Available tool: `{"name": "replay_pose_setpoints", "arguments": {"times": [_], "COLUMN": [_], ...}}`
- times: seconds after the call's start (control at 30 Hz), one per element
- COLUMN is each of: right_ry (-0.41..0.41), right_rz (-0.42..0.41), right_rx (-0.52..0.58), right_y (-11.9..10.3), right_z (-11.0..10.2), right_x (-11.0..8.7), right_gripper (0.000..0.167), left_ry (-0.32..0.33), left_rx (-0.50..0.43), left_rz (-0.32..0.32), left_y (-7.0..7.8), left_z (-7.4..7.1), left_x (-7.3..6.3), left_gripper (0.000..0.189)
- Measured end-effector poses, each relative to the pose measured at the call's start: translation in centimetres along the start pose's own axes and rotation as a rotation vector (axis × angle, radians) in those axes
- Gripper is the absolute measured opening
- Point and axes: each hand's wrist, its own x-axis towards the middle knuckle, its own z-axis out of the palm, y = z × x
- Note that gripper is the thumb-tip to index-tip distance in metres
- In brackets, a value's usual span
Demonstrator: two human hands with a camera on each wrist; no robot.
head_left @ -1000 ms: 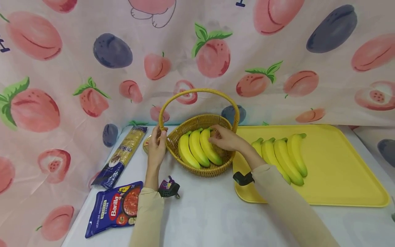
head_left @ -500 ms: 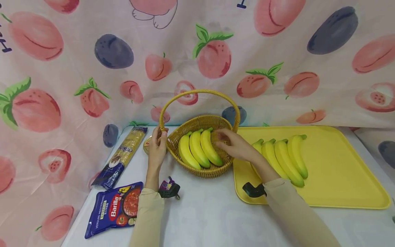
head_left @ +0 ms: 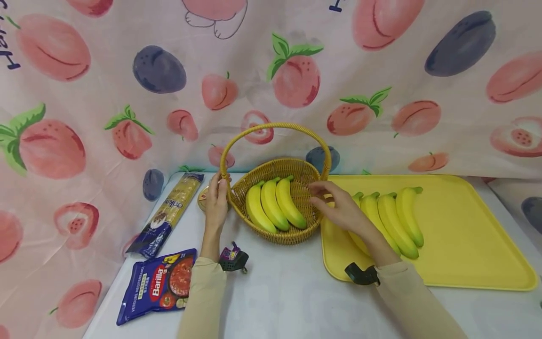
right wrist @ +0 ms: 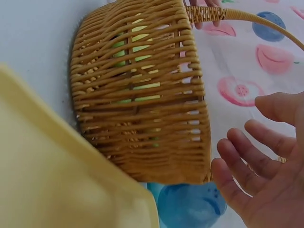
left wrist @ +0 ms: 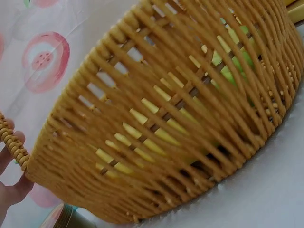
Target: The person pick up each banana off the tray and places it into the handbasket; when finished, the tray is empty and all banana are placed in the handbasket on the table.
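Note:
A wicker basket (head_left: 288, 239) with a tall arched handle holds 3 yellow bananas (head_left: 275, 207), lying side by side toward its left. My left hand (head_left: 216, 209) grips the foot of the handle at the basket's left end; the left wrist view shows fingers and thumb around the woven handle (left wrist: 14, 147). Over the basket's right rim hovers my right hand (head_left: 338, 207), holding nothing, its fingers loosely bent. In the right wrist view that hand (right wrist: 266, 166) is spread beside the rim. Several more bananas (head_left: 407, 221) lie on a yellow tray (head_left: 470, 235), partly behind the right forearm.
On the left lie a spaghetti packet (head_left: 171, 207) and a blue Barilla pouch (head_left: 158, 282), partly covered by the left sleeve. A small round tin (head_left: 202, 200) stands behind the left hand. A fruit-print cloth (head_left: 271, 84) hangs behind the white table.
My right hand has drawn back rightward from the rightmost banana in the basket to above the right rim. My left hand stays on the handle, and the bananas keep their places.

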Motion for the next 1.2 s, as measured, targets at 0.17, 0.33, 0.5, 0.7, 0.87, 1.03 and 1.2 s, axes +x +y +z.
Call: {"name": "replay_pose_setpoints", "arguments": {"times": [0.17, 0.33, 0.5, 0.7, 0.87, 1.03, 1.2], "right_ry": [0.025, 0.068, 0.116, 0.186, 0.248, 0.314, 0.367], "right_rz": [0.017, 0.035, 0.074, 0.112, 0.159, 0.181, 0.208], "right_rx": [0.011, 0.003, -0.034, -0.007, 0.023, -0.034, -0.043], "right_y": [1.6, 3.1, 4.3, 5.7, 6.4, 7.4, 8.8], "right_z": [-0.7, -1.7, -3.3, -5.2, -6.7, -8.5, -10.1], "right_x": [-1.3, -3.0, -4.5, -5.9, -6.8, -7.9, -8.9], "right_gripper": [0.041, 0.039, 0.038, 0.038, 0.041, 0.042, 0.040], "left_ry": [0.016, 0.035, 0.041, 0.049, 0.084, 0.110, 0.146], "left_rx": [-0.046, -0.077, -0.066, -0.068, -0.083, -0.105, -0.149], "left_rz": [-0.018, 0.048, 0.052, 0.049, 0.085, 0.108, 0.111], "left_y": [1.2, 1.4, 1.5, 1.8, 2.0, 2.0, 2.2], "left_z": [0.2, 0.2, 0.3, 0.5, 0.8, 1.0, 1.1], "left_x": [-0.2, 0.1, 0.1, 0.1, 0.4, 0.6, 1.0], "left_gripper": [0.040, 0.041, 0.042, 0.041, 0.040, 0.039, 0.037]}}
